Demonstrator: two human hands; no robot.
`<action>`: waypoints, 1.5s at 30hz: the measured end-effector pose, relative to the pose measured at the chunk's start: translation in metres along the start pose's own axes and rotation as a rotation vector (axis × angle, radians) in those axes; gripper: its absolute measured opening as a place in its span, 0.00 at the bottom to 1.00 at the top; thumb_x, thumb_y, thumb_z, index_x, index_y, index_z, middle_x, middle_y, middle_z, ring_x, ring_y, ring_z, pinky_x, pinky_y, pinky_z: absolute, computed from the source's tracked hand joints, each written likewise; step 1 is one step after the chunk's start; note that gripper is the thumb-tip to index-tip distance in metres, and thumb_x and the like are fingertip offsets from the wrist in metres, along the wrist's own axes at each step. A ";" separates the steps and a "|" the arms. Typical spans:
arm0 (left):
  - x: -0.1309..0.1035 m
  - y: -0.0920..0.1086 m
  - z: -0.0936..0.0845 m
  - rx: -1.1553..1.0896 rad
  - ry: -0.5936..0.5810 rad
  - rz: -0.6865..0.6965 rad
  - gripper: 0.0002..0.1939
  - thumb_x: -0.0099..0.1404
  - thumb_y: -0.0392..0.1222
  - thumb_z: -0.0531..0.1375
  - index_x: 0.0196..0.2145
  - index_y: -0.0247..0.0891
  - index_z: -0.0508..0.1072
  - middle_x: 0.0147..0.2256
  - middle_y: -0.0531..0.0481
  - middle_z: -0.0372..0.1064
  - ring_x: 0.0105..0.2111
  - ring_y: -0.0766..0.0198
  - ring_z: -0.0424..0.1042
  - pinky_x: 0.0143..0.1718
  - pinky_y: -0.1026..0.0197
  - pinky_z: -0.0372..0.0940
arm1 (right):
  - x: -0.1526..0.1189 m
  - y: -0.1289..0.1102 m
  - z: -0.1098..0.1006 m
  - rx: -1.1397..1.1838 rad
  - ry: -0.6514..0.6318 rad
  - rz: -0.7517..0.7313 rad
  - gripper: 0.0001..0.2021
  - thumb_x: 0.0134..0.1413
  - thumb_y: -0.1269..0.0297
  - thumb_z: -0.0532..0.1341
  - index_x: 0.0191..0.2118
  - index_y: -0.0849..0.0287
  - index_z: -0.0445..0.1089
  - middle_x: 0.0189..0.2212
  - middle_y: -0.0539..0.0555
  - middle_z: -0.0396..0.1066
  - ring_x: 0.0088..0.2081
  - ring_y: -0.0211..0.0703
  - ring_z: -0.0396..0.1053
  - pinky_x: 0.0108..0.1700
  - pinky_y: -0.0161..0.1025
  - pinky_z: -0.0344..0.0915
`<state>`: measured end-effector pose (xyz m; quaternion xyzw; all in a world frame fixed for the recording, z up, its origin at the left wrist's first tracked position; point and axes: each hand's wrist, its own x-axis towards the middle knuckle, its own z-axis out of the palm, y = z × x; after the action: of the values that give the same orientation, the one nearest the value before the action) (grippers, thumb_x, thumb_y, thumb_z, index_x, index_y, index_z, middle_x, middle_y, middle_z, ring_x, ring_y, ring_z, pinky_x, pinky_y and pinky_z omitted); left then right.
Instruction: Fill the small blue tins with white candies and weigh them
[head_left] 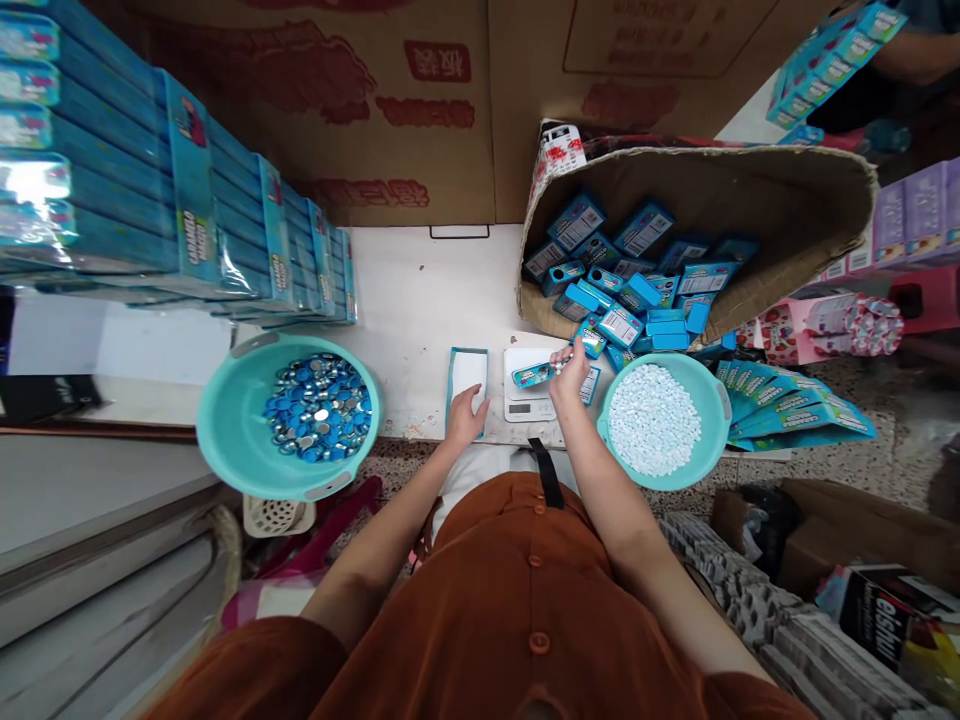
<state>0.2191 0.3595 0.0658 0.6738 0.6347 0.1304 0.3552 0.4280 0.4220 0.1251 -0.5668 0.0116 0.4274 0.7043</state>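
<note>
My left hand [466, 414] rests over the near end of a shallow blue-edged box [469, 366] with a white inside; thumb and fingers are apart. My right hand [571, 374] is closed, with small white candies [559, 366] showing at its fingertips. It is at the right end of a blue printed candy tin [531, 376], which lies on a white digital scale [519, 409]. Whether the fingers also touch the tin I cannot tell. To the right of this hand, a turquoise basin [721, 440] holds a heap of white candies [654, 420].
At left, another turquoise basin [225, 430] holds blue and silver round lids [319, 410]. A tipped cardboard box [795, 210] contains many blue tins [645, 290]. Wrapped blue packs [225, 220] are stacked at left. Flat blue cartons [795, 410] fan out at right. Large cartons [420, 100] stand behind.
</note>
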 end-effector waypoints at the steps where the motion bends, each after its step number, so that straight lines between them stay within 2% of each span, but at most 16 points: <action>1: 0.001 0.000 -0.001 -0.007 0.005 -0.005 0.20 0.63 0.45 0.53 0.52 0.35 0.65 0.48 0.42 0.68 0.51 0.55 0.65 0.55 0.51 0.59 | 0.000 0.000 0.000 -0.001 0.008 0.002 0.22 0.54 0.51 0.55 0.17 0.56 0.48 0.12 0.41 0.48 0.14 0.28 0.52 0.18 0.30 0.53; 9: 0.002 -0.006 -0.001 -0.026 0.030 0.020 0.19 0.63 0.45 0.54 0.50 0.36 0.66 0.46 0.43 0.70 0.50 0.53 0.66 0.53 0.50 0.61 | 0.004 -0.006 -0.001 0.008 0.045 0.040 0.23 0.52 0.48 0.56 0.18 0.56 0.48 0.13 0.41 0.47 0.14 0.28 0.50 0.13 0.30 0.44; 14: 0.000 -0.005 -0.001 -0.029 0.014 0.016 0.18 0.63 0.44 0.54 0.50 0.37 0.66 0.46 0.43 0.70 0.49 0.53 0.66 0.53 0.50 0.61 | 0.000 -0.004 0.000 -0.044 0.020 -0.008 0.22 0.52 0.47 0.55 0.18 0.56 0.50 0.14 0.42 0.51 0.15 0.29 0.53 0.15 0.30 0.50; 20: -0.002 -0.004 0.000 -0.031 0.004 0.020 0.18 0.63 0.44 0.54 0.50 0.36 0.67 0.46 0.43 0.70 0.49 0.53 0.67 0.53 0.50 0.61 | -0.004 0.000 0.001 -0.064 -0.006 -0.034 0.23 0.53 0.47 0.55 0.17 0.56 0.50 0.13 0.42 0.51 0.14 0.29 0.55 0.17 0.30 0.52; 25: -0.002 -0.005 -0.001 -0.037 0.003 0.045 0.17 0.63 0.43 0.54 0.49 0.35 0.67 0.45 0.42 0.70 0.48 0.55 0.67 0.52 0.51 0.61 | -0.005 -0.001 0.001 -0.076 0.007 -0.034 0.24 0.53 0.43 0.53 0.18 0.56 0.50 0.12 0.41 0.50 0.14 0.30 0.55 0.17 0.31 0.55; 34: -0.001 -0.002 -0.006 -0.062 -0.006 0.029 0.17 0.64 0.43 0.54 0.49 0.35 0.67 0.46 0.42 0.70 0.49 0.54 0.67 0.53 0.50 0.61 | -0.008 0.003 0.000 -0.055 0.005 -0.048 0.24 0.53 0.42 0.53 0.18 0.56 0.52 0.10 0.41 0.51 0.18 0.35 0.66 0.26 0.32 0.64; 41: -0.002 -0.003 -0.006 -0.065 -0.010 0.024 0.17 0.64 0.43 0.54 0.49 0.37 0.67 0.47 0.43 0.70 0.49 0.54 0.67 0.53 0.50 0.61 | -0.009 0.003 0.001 -0.049 0.007 -0.032 0.23 0.52 0.43 0.53 0.19 0.56 0.53 0.11 0.41 0.51 0.18 0.33 0.63 0.23 0.31 0.62; 45: -0.001 -0.002 -0.007 -0.064 -0.003 0.027 0.17 0.63 0.43 0.54 0.48 0.36 0.68 0.46 0.42 0.70 0.48 0.54 0.67 0.52 0.50 0.62 | -0.010 0.001 0.003 -0.043 0.016 -0.035 0.23 0.52 0.44 0.55 0.19 0.56 0.51 0.12 0.40 0.49 0.13 0.29 0.51 0.15 0.29 0.49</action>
<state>0.2130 0.3606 0.0696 0.6710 0.6205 0.1544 0.3755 0.4197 0.4182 0.1303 -0.5854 -0.0019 0.4107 0.6991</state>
